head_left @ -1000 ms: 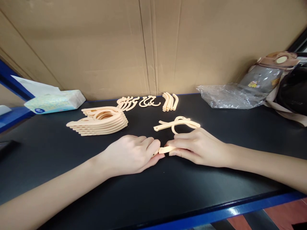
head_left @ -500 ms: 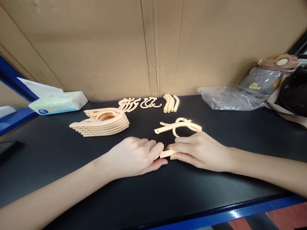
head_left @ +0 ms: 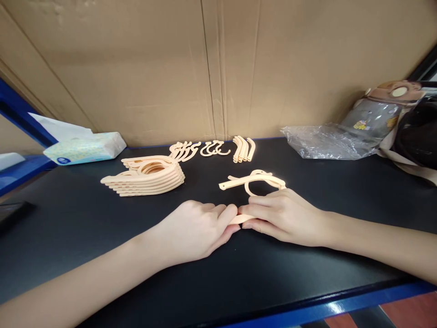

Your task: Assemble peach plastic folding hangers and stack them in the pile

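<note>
My left hand [head_left: 208,228] is closed, its thumb and fingers pinching one end of a cream plastic hanger piece [head_left: 243,219]. Gripping the same piece farther right is my right hand [head_left: 282,216], fingers wrapped over most of it. Only a short stretch shows between the two hands; how the parts meet inside my left fingers is hidden. Just beyond my right hand lie a curved hanger arm [head_left: 235,183] and a hanger hook [head_left: 248,187], overlapping on the black table. My right knuckles hide part of them.
A stack of folded hangers [head_left: 150,184] stands left of centre. Along the back lie loose hooks [head_left: 215,148] and several curved arms [head_left: 241,149]. A tissue pack [head_left: 87,148] sits far left. Clear plastic bag [head_left: 327,141] and drink bottle [head_left: 375,114] are at right, before a cardboard wall [head_left: 153,68].
My left hand has shifted slightly right, closer to my right hand. Its fingers now cover more of the piece's end. The view has moved a little; the other parts stay put.
</note>
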The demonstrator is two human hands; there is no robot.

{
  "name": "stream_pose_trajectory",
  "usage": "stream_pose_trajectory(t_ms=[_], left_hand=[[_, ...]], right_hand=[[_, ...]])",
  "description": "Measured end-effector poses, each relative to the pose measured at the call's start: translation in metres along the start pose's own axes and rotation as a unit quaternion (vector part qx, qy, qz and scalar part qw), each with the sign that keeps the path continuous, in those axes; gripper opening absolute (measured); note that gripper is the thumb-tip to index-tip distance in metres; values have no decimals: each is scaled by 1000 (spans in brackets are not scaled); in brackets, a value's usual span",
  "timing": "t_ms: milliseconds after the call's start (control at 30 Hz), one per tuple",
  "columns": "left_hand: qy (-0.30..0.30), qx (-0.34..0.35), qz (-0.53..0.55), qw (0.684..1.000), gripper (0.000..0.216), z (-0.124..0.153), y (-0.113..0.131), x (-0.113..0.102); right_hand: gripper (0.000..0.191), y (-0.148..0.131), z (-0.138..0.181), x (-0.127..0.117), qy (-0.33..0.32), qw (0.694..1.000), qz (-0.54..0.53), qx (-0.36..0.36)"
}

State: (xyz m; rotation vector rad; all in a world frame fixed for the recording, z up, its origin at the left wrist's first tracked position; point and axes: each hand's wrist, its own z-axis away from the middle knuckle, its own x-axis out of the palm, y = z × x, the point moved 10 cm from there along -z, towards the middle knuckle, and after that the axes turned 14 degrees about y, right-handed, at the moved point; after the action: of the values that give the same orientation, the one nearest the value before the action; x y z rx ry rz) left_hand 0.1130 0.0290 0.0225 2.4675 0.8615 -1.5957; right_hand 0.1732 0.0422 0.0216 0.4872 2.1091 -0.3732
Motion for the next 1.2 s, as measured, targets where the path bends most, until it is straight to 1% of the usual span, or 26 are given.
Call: stream_pose_trajectory(t_ms=[100,200,367,500,600,667,867,1000,1100,1200], left_hand=[[6,-1,-5,1000,24,2,-1,-1],[0,-9,18,1000,23,4,-2,0],[0,-22,41,999,23,5,-5,0],[-1,-17,30,999,25,5,-6,0],[4,-13,20,1000,26,6,-6,-1],[3,-11,11,1000,25,7,-6,-1],[4,-5,1,1000,25,8,-6,0],[-1,-1,12,1000,27,8,-6,0],[-12,5,40,999,25,9,-5,0],[-17,3,92,996,13,10,-5,-1]], right_hand=[[33,-2,0,-3,10,1000,17,-19],[33,-3,0,-8,23,999,21,-33],[31,-2,-2,-25,74,996,16,-51],[29,8,-4,-33,103,994,17,-43],[26,19,-6,-43,142,988,46,-28],[23,24,-6,-45,154,986,64,-19],[23,33,-6,-33,106,993,56,14],[24,35,-5,-27,89,994,59,18],[25,37,-4,-26,84,994,71,21],[26,41,-4,-25,81,993,83,32]])
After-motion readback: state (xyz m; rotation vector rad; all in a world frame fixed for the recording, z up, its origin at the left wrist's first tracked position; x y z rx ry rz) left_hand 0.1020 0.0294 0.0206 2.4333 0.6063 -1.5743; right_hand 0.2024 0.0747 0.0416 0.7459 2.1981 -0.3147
